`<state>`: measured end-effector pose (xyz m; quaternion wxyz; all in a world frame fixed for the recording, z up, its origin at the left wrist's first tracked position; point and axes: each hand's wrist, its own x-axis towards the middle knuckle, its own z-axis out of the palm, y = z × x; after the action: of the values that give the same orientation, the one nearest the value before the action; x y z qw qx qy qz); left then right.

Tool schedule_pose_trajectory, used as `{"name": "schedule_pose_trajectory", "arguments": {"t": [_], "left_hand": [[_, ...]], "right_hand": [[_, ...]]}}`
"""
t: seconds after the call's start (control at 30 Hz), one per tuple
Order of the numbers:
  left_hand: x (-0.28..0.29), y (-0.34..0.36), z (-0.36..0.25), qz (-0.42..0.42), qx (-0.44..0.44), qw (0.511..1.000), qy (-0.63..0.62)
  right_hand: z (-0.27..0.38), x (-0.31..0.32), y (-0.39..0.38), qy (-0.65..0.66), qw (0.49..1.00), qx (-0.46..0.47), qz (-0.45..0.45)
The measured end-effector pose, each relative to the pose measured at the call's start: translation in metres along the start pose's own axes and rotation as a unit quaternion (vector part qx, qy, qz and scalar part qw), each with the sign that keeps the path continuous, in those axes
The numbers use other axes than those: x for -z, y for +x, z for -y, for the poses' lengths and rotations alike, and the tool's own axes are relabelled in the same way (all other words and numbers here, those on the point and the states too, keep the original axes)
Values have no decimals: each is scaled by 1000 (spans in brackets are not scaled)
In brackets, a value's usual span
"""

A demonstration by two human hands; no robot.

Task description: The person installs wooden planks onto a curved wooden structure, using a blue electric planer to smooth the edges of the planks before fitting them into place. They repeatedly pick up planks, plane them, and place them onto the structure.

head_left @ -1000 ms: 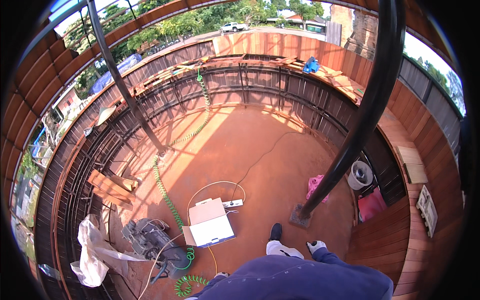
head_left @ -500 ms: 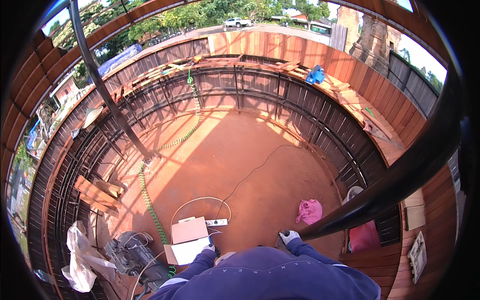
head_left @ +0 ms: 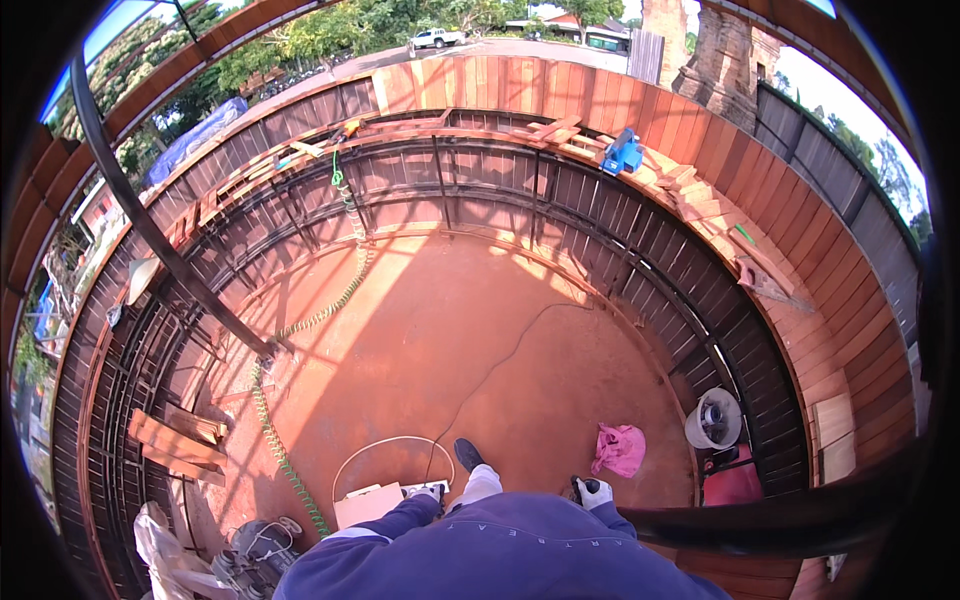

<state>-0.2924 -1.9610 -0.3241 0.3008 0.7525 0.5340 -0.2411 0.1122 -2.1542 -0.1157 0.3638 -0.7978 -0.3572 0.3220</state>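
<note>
My left hand [head_left: 432, 491], in a pale glove with dark fingertips, is low beside the open cardboard box [head_left: 368, 506] and a white power strip [head_left: 444, 484]. Its fingers are too small to read, and I cannot tell whether it touches the strip. On the right, my right hand [head_left: 595, 491], gloved the same way, is curled with a small dark shape at its fingers; what that is I cannot make out. A pink cloth [head_left: 619, 450] lies on the ground just beyond it. My dark shoe [head_left: 467, 455] is forward between the hands.
A thick black post [head_left: 770, 522] crosses at right, near a bucket [head_left: 713, 419] and red container [head_left: 731, 480]. A green coiled hose [head_left: 270, 430] and thin cable [head_left: 495, 368] cross the red floor. A compressor [head_left: 255, 560] stands lower left. A blue tool [head_left: 622, 152] rests on the curved ledge.
My view has shifted forward and turned. A foot has come into view, and the box has dropped lower, partly behind my left arm. My right hand appears farther from the post.
</note>
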Motion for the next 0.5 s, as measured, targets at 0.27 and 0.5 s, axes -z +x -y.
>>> {"name": "schedule_pose_trajectory", "arguments": {"t": [0.27, 0.5], "left_hand": [[218, 100, 5, 13, 91, 901, -424], [286, 173, 49, 1, 142, 744, -653]], "right_hand": [[119, -53, 161, -73, 997, 7, 14], [184, -78, 280, -184, 979, 10, 93]]}}
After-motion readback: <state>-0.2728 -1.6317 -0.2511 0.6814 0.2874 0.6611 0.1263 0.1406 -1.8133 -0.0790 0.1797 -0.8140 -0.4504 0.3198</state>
